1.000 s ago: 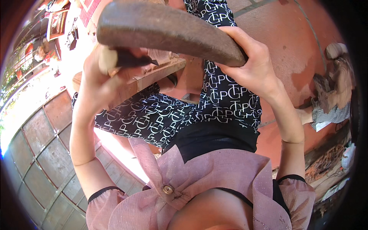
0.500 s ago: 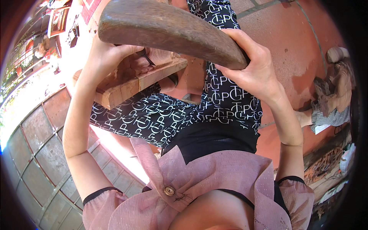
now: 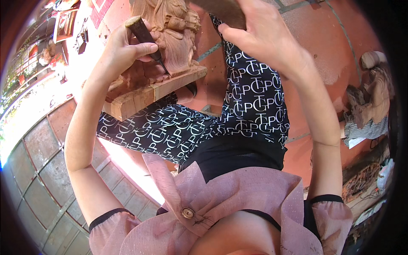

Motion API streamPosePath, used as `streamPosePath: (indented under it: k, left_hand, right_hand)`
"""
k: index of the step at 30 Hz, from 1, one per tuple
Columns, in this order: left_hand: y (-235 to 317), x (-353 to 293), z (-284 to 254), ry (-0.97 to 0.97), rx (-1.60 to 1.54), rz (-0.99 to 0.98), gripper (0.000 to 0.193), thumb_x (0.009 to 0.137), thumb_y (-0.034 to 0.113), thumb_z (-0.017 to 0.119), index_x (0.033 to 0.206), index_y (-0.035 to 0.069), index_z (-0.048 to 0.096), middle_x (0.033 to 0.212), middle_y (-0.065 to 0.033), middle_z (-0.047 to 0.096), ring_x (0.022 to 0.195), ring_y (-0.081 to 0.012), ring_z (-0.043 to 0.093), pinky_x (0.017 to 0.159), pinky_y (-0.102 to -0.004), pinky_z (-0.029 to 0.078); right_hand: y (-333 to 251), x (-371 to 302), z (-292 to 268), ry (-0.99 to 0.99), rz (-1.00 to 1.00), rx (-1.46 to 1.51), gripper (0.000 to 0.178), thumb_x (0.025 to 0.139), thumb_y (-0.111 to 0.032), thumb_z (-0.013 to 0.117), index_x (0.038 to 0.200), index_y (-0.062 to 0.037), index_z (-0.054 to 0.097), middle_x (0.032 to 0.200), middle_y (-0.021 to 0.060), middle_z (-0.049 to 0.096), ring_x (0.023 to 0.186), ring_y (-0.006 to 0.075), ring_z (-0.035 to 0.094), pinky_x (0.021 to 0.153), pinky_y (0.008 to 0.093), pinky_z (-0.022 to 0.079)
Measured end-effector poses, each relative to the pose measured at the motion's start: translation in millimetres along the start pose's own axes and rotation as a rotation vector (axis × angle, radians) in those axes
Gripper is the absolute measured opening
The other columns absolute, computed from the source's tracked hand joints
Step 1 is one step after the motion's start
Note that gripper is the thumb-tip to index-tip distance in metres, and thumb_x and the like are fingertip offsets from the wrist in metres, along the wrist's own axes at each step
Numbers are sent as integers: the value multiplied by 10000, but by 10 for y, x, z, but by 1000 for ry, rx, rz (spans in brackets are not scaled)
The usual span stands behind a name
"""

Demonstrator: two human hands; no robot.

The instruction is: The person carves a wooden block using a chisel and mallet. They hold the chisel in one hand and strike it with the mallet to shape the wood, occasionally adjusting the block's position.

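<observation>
My left hand (image 3: 121,53) is closed around the dark wooden handle of a chisel (image 3: 145,35). Its thin metal tip points down onto the base of a reddish wood carving (image 3: 178,46) with draped folds. This carving stands on a thick, pale-edged wooden base (image 3: 140,98) by my left leg. In my right hand (image 3: 265,36) is a heavy, dark wooden mallet (image 3: 223,10), raised to the right of the carving. Most of the mallet lies beyond the upper edge of the view, and my fingers partly hide its end.
My legs in black-and-white patterned trousers flank the work. A dark curved thing (image 3: 192,88) shows under the wooden base. Reddish tiles (image 3: 314,51) cover the floor. Rough brown wood pieces (image 3: 372,100) and a striped cloth (image 3: 367,131) lie at the right; grey paving (image 3: 53,174) is at the left.
The mallet has swung up and away from over the carving, uncovering the chisel and the figure. My right hand has risen with it. The left hand stays near the same place.
</observation>
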State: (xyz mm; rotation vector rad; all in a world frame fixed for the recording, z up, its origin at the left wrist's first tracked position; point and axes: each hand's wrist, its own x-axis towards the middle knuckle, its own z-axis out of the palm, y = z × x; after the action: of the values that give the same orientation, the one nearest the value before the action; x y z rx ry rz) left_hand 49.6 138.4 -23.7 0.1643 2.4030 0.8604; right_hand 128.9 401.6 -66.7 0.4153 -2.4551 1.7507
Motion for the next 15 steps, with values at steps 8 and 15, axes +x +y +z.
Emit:
streamPosePath:
  k: [8, 15]
  left_hand:
    - [23, -20, -1, -39, -36, 6, 362, 830, 6, 674, 1152, 27, 510, 986, -52, 633, 907, -150, 655, 711, -273, 565]
    - [-54, -37, -14, -34, 13, 4, 364, 832, 2, 670, 1153, 42, 503, 985, -44, 637, 907, -142, 652, 710, -267, 549]
  right_hand:
    - [289, 145, -85, 90, -281, -200, 656, 738, 35, 560, 1368, -34, 391, 1016, 265, 621, 969, 400, 612, 822, 431, 489]
    - [134, 48, -195, -115, -180, -335, 666, 733, 39, 562, 1369, -29, 376, 1001, 264, 616, 931, 410, 614, 799, 441, 499]
